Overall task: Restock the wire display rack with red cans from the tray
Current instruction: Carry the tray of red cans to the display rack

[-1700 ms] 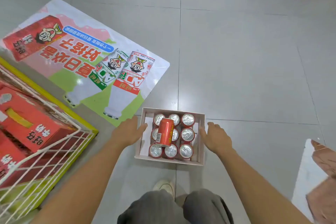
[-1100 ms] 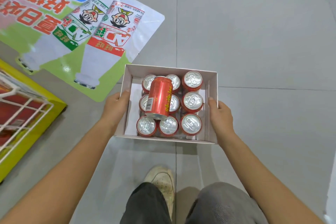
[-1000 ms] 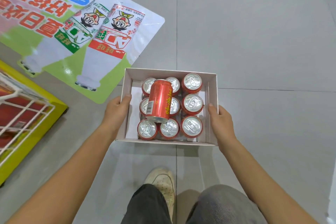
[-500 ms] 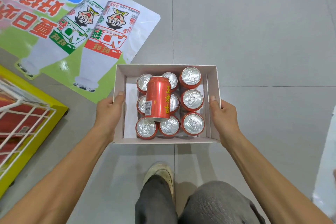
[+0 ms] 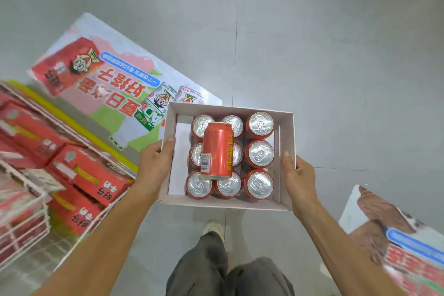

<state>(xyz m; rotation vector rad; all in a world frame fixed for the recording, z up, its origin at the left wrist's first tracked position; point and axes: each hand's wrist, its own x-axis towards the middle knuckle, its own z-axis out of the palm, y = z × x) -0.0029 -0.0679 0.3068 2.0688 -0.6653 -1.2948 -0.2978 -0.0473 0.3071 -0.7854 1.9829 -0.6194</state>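
Observation:
A shallow cardboard tray is held up in front of me, above the floor. My left hand grips its left wall with the thumb over the rim. On the opposite side, my right hand grips the right wall the same way. Inside stand several red cans with silver tops, upright in rows. One more red can lies on its side across their tops. The white wire display rack is at the lower left, with red cartons on it.
Red cartons fill the rack on a yellow base. A printed floor poster lies beyond the tray, and another printed board sits at the lower right. My legs and a shoe are below the tray on the grey tiled floor.
The tray has been lifted off the floor in both hands and carried nearer the rack; the view has swung so that more of the rack and its cartons shows at left.

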